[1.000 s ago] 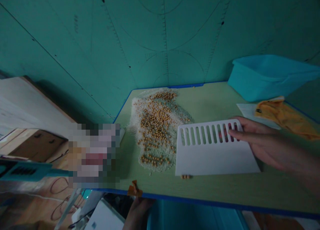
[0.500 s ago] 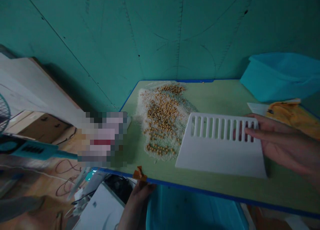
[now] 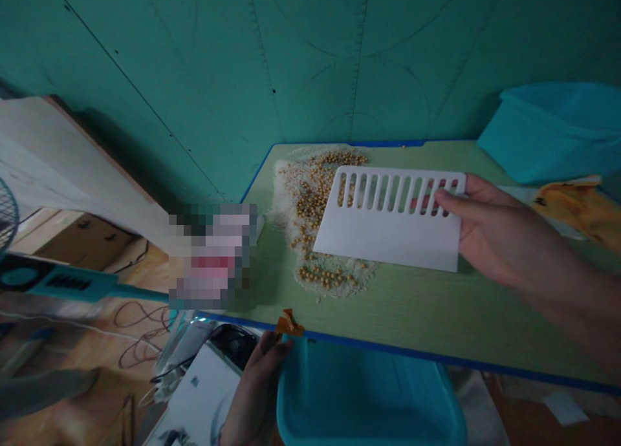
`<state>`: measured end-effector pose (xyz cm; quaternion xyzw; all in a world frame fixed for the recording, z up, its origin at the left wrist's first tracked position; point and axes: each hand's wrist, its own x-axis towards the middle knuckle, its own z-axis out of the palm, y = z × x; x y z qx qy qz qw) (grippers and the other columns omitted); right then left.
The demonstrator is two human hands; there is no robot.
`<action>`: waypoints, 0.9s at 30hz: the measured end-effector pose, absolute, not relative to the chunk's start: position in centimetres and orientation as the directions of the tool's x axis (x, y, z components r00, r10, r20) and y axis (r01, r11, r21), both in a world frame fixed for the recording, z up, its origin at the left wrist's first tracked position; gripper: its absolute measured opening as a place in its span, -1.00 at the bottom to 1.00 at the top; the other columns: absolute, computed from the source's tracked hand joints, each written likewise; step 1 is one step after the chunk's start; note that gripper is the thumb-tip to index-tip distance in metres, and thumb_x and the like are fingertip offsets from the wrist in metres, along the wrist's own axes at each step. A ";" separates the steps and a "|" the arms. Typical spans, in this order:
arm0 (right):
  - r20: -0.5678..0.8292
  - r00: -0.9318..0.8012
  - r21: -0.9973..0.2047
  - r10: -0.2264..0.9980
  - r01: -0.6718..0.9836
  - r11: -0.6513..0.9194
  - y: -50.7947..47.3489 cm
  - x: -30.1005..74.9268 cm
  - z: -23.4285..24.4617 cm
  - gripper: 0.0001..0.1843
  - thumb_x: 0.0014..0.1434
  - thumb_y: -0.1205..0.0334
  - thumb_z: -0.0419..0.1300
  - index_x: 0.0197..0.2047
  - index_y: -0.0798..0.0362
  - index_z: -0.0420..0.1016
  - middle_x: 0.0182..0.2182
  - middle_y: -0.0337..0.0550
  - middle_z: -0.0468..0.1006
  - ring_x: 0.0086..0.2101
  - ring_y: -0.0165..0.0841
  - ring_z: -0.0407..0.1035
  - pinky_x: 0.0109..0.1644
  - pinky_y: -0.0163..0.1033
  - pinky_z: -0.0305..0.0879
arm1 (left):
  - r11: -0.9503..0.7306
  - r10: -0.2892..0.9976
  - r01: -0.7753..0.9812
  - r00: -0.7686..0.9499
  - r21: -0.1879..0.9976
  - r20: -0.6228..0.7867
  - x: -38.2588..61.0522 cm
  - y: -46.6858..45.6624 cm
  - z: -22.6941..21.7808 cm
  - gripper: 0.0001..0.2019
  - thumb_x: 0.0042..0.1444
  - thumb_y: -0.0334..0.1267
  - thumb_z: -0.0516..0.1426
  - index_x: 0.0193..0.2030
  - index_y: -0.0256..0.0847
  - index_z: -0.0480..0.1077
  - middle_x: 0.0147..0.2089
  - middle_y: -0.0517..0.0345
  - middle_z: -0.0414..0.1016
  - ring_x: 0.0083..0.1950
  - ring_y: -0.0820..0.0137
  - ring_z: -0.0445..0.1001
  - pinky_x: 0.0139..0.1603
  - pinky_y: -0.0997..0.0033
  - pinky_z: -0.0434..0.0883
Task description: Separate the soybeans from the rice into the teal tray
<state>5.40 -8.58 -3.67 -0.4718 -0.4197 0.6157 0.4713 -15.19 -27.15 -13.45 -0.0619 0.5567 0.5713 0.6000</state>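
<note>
My right hand (image 3: 485, 216) grips the slotted end of a white plastic scraper (image 3: 388, 236), thumb in front and fingers behind. The scraper is over the right part of a spread pile of white rice-like grains (image 3: 286, 194) mixed with round tan beans (image 3: 310, 203), hiding some of it. Below the table's front edge, my left hand (image 3: 264, 368) is closed at the left rim of a blue plastic bin (image 3: 371, 394); its fingertips are partly hidden. The bin sits under the front edge of the pale green tabletop (image 3: 412, 310).
A second blue bin (image 3: 557, 136) and an orange cloth (image 3: 572, 203) are at the back right. Brown tape (image 3: 290, 323) sticks to the front edge. A blurred-out pink item (image 3: 218, 258) lies at the left edge. A green wall (image 3: 310, 58) stands behind; a fan (image 3: 58, 281) is at left.
My right hand has moved the scraper up and left, over the pile. My left hand and the lower bin have shifted slightly left relative to the table. The view has moved a little.
</note>
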 end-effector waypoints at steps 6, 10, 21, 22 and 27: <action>-0.265 -0.108 -0.950 0.958 -0.143 -0.279 -8.7 5.0 -5.2 -0.86 0.06 0.34 0.14 -0.27 -0.04 0.41 -0.39 -0.32 0.56 -0.42 -0.42 0.44 -0.32 -0.29 0.37 | 0.309 0.636 -0.789 -0.243 0.531 -0.733 -15.8 -27.1 -13.7 -0.70 -0.12 -0.41 0.21 -0.17 -0.13 0.47 -0.12 0.09 0.59 0.00 0.18 0.47 0.10 0.22 0.30; -0.310 -0.095 -0.938 0.946 -0.133 -0.321 -8.8 5.1 -5.4 -0.89 0.08 0.36 0.12 -0.32 -0.03 0.41 -0.44 -0.33 0.56 -0.46 -0.45 0.44 -0.35 -0.33 0.36 | 0.296 0.643 -0.779 -0.266 0.553 -0.719 -15.8 -26.8 -14.7 -0.71 -0.19 -0.39 0.24 -0.23 -0.17 0.49 -0.20 0.07 0.61 -0.01 0.14 0.47 0.08 0.19 0.33; -0.361 -0.166 -0.915 0.918 -0.125 -0.383 -9.1 5.6 -5.7 -0.86 0.02 0.32 0.15 -0.31 -0.08 0.43 -0.40 -0.31 0.59 -0.44 -0.37 0.47 -0.37 -0.25 0.41 | 0.322 0.611 -0.781 -0.260 0.535 -0.748 -15.5 -26.1 -14.7 -0.71 -0.22 -0.39 0.27 -0.25 -0.20 0.50 -0.29 0.07 0.63 -0.04 0.11 0.49 0.03 0.17 0.38; -0.363 -0.172 -0.914 0.916 -0.125 -0.386 -9.2 5.6 -5.8 -0.87 0.02 0.32 0.15 -0.31 -0.08 0.43 -0.40 -0.31 0.59 -0.44 -0.37 0.48 -0.37 -0.25 0.42 | 0.318 0.619 -0.779 -0.261 0.541 -0.741 -15.5 -26.2 -14.6 -0.71 -0.21 -0.39 0.26 -0.25 -0.19 0.50 -0.28 0.07 0.63 -0.03 0.11 0.49 0.03 0.17 0.38; -0.355 -0.185 -0.919 0.916 -0.109 -0.378 -9.6 5.5 -5.7 -0.84 -0.04 0.33 0.19 -0.34 -0.10 0.46 -0.39 -0.30 0.60 -0.41 -0.34 0.49 -0.36 -0.22 0.45 | 0.318 0.640 -0.767 -0.259 0.556 -0.723 -15.4 -26.4 -14.7 -0.70 -0.20 -0.36 0.27 -0.22 -0.17 0.49 -0.19 0.06 0.62 -0.01 0.12 0.48 0.02 0.21 0.39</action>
